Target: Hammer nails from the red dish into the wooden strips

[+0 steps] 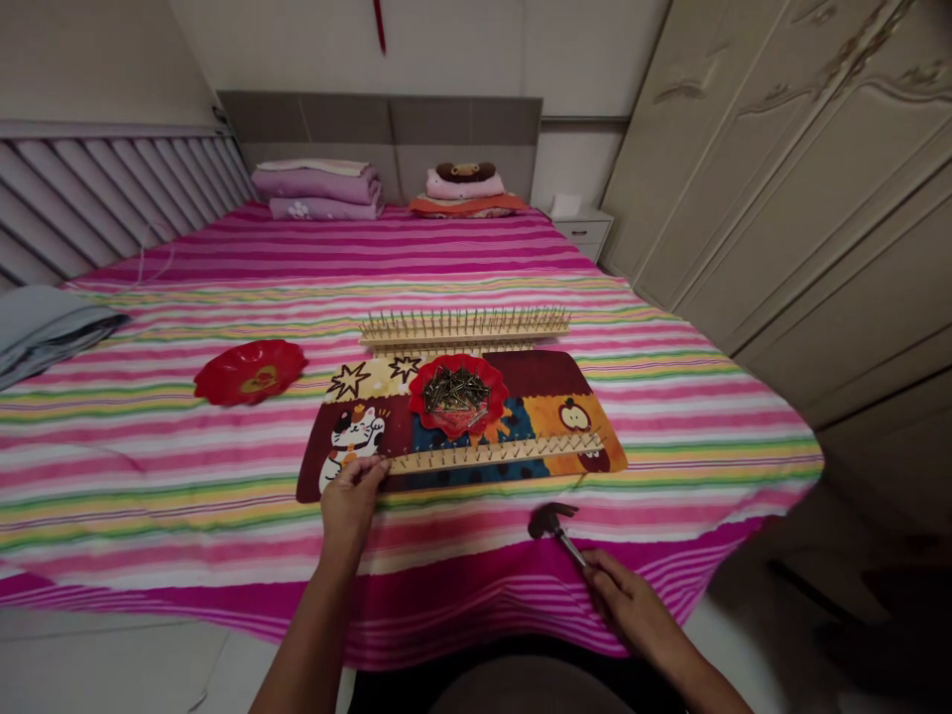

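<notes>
My left hand [352,499] is closed on the left end of a long, thin wooden strip [483,455] with a row of nails standing in it. The strip lies across the front of a patterned mat [521,474]. My right hand [629,600] grips the handle of a claw hammer [554,522], whose dark head rests on or hovers over the bedspread in front of the mat; I cannot tell which. Behind the strip, a red scalloped dish [420,409] on the mat holds a heap of loose nails [456,388].
Beyond the mat lie stacked nail-studded wooden strips [465,330]. To the left sits a red plate [251,373] on the striped bedspread [185,466]. Folded bedding [318,186] is piled by the headboard [342,124]. A wardrobe [803,178] stands along the right.
</notes>
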